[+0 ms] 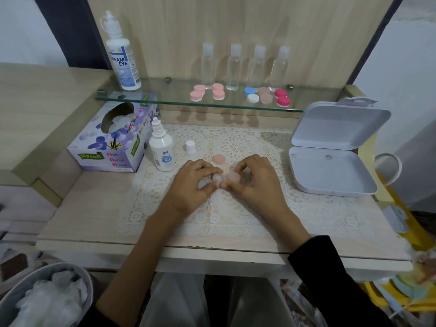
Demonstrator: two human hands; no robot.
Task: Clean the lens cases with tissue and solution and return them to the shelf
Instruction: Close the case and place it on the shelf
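Left hand (195,184) and right hand (256,181) both pinch the pink lens case (221,177) — I'd brace the body, twist the cap (234,177) slowly, keep low over the lace mat (236,215).

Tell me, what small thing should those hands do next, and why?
Probably twist off the second pink cap with the right hand and lay it beside the loose cap on the mat. The left hand grips the lens case, one well looks open, and the small solution bottle stands uncapped.
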